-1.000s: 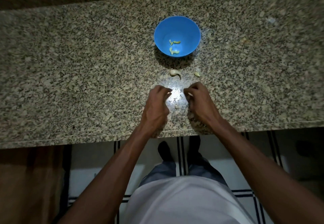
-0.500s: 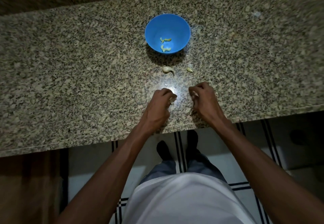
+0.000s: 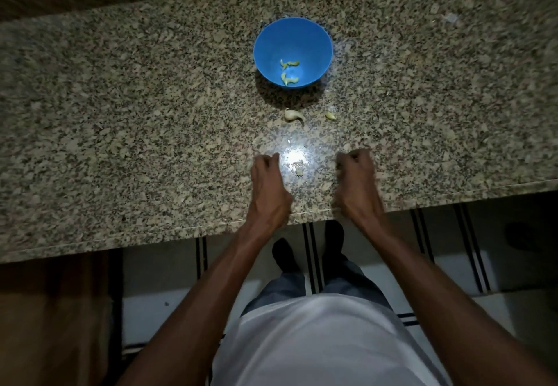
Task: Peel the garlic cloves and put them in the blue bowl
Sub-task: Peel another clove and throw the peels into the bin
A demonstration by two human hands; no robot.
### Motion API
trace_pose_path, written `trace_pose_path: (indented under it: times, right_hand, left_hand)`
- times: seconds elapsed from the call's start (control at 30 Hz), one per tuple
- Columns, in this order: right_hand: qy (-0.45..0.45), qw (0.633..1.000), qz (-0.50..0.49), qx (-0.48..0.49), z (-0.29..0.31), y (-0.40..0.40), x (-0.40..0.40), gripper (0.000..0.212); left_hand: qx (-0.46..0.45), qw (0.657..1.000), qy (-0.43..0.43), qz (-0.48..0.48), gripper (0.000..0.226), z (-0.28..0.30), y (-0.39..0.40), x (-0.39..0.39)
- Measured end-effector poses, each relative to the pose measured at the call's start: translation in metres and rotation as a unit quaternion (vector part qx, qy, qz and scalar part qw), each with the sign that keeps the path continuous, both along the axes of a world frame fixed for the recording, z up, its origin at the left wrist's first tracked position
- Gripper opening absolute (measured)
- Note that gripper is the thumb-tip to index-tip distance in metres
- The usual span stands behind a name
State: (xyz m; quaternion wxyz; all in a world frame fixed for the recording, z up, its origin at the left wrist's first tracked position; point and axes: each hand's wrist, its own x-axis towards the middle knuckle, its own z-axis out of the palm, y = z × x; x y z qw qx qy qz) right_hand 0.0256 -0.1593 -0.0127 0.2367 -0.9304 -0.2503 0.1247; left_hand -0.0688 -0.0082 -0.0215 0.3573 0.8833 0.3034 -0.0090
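1. Speckled granite surface point(image 3: 120, 113), near edge running across the lower middle of the view.
2. Blue bowl point(image 3: 271, 41) standing upright toward the far edge, slightly right of centre; several peeled yellowish garlic pieces point(image 3: 289, 72) lying in its bottom.
3. Unpeeled garlic clove point(image 3: 292, 115) lying on the surface just in front of the bowl, apart from it; smaller pale clove piece point(image 3: 330, 116) just to its right, not touching.
4. Small heap of papery skin scraps point(image 3: 298, 168) under a bright glare spot, between the two hands and close to the near edge.
5. Left hand point(image 3: 267, 186) hovering over the near edge, fingers point(image 3: 268, 159) curled inward; whether anything is pinched inside, cannot tell.
6. Right hand point(image 3: 356, 183) level with it and apart from it, fingers point(image 3: 351, 156) curled into a loose fist; contents likewise hidden.
7. Below the near edge: white shirt point(image 3: 317, 340), grey trousers, dark shoes on a striped tiled floor point(image 3: 169, 270).
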Motion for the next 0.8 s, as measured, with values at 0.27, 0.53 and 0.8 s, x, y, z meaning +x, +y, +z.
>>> trace_pose_path:
  times: [0.27, 0.53, 0.8]
  right_hand:
    - [0.028, 0.997, 0.06, 0.041, 0.006, 0.035, 0.022, 0.022]
    - [0.054, 0.977, 0.203, -0.031, -0.002, 0.06, 0.044, 0.032]
    - [0.043, 0.984, 0.173, 0.006, 0.002, 0.024, 0.027, 0.008]
  left_hand:
    - [0.011, 0.998, -0.058, 0.008, 0.071, 0.002, 0.029, 0.019]
    - [0.045, 0.981, 0.03, -0.189, 0.067, 0.005, 0.044, 0.036]
    - [0.0, 0.991, -0.031, -0.131, 0.062, -0.005, 0.046, 0.006]
